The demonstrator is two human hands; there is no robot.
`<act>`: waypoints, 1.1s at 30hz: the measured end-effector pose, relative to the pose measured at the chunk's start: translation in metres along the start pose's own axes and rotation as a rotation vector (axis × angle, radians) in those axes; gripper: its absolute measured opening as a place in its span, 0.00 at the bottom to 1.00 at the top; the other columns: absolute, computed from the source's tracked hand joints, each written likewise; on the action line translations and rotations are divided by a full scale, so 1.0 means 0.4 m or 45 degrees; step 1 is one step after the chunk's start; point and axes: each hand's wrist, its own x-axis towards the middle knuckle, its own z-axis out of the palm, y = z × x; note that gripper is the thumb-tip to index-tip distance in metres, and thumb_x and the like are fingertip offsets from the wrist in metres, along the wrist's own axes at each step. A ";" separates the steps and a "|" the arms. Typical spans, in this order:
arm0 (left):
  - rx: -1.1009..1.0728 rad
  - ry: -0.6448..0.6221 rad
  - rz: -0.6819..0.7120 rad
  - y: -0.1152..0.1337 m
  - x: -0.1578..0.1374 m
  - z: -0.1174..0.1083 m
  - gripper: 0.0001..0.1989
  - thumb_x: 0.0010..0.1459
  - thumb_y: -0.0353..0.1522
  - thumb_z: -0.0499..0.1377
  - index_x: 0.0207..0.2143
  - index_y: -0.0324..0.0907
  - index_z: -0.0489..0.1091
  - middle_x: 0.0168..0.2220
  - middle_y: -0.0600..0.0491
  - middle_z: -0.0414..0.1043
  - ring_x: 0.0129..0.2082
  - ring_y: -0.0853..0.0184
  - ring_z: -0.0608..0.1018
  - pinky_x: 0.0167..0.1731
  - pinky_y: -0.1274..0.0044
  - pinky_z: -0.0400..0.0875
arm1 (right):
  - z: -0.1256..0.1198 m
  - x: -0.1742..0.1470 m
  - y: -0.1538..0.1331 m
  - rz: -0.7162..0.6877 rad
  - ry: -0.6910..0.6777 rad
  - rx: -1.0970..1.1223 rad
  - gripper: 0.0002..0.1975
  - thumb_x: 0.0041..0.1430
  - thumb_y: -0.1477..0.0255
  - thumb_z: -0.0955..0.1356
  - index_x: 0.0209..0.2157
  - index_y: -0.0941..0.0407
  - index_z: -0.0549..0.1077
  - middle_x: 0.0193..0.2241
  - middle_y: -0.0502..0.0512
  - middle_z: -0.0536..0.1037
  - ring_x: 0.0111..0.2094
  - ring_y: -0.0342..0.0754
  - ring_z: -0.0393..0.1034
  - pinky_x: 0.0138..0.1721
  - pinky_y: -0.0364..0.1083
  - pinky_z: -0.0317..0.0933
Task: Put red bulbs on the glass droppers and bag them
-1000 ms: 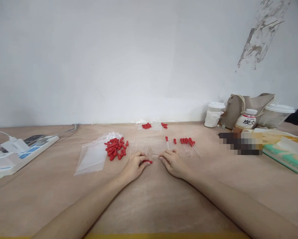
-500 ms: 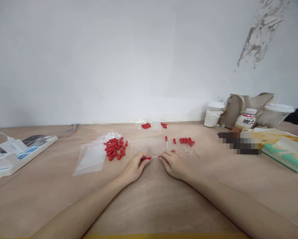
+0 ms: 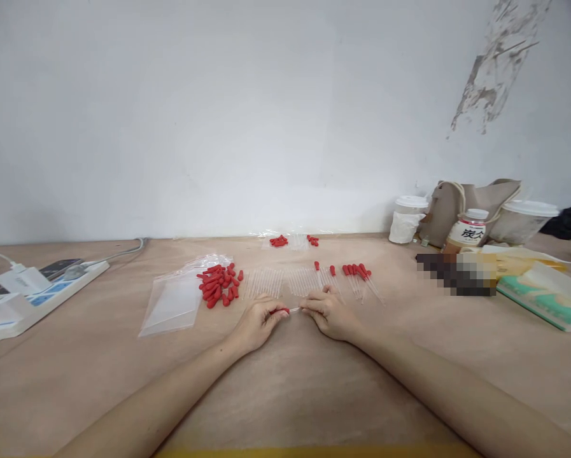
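Note:
My left hand [image 3: 259,323] pinches a red rubber dropper bulb [image 3: 281,311], mostly covered by the fingers. My right hand [image 3: 330,316] is closed on a thin clear glass dropper tube [image 3: 295,310], whose left end meets the bulb's mouth. How deep the tube sits in the bulb cannot be made out. Behind the hands lie two rows of bare glass tubes [image 3: 265,283]. Left of them is a heap of loose red bulbs [image 3: 214,284]. To the right, several droppers with red bulbs on them [image 3: 356,272] lie side by side.
Clear plastic bags [image 3: 170,305] lie left of the heap, and a power strip [image 3: 51,299] is farther left. Bagged red bulbs and tubes [image 3: 295,241] rest by the wall. At right stand a lidded cup [image 3: 406,222], a bottle [image 3: 469,232] and a tissue pack [image 3: 540,296].
The right hand's fingers have shifted slightly left and down along the tube. The left hand covers more of the bulb, and the exposed tube between the hands looks a little shorter.

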 end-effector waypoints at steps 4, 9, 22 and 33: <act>0.028 0.050 0.040 -0.003 -0.002 0.001 0.08 0.56 0.32 0.53 0.29 0.41 0.70 0.26 0.56 0.71 0.30 0.69 0.69 0.34 0.77 0.61 | -0.004 -0.001 -0.015 0.022 0.003 -0.089 0.10 0.57 0.75 0.59 0.32 0.55 0.71 0.28 0.50 0.74 0.28 0.41 0.62 0.36 0.46 0.43; 0.031 0.058 0.102 -0.006 -0.006 0.002 0.07 0.56 0.33 0.54 0.29 0.40 0.69 0.26 0.55 0.70 0.30 0.69 0.69 0.34 0.77 0.61 | -0.002 0.000 -0.035 0.041 0.017 -0.022 0.10 0.58 0.75 0.59 0.29 0.57 0.70 0.26 0.50 0.73 0.26 0.40 0.60 0.35 0.45 0.43; 0.047 0.049 0.069 -0.010 0.001 0.001 0.06 0.54 0.34 0.56 0.28 0.42 0.70 0.26 0.55 0.71 0.29 0.68 0.70 0.36 0.75 0.62 | 0.005 0.017 -0.044 0.083 -0.091 0.082 0.13 0.60 0.73 0.57 0.27 0.58 0.69 0.25 0.50 0.72 0.28 0.40 0.62 0.35 0.43 0.48; 0.106 0.281 -0.168 -0.040 -0.015 0.008 0.27 0.49 0.35 0.59 0.51 0.45 0.56 0.42 0.51 0.65 0.38 0.64 0.69 0.39 0.71 0.65 | -0.090 0.047 0.057 0.560 0.004 -0.203 0.15 0.58 0.71 0.57 0.30 0.58 0.73 0.29 0.56 0.75 0.29 0.44 0.66 0.31 0.42 0.51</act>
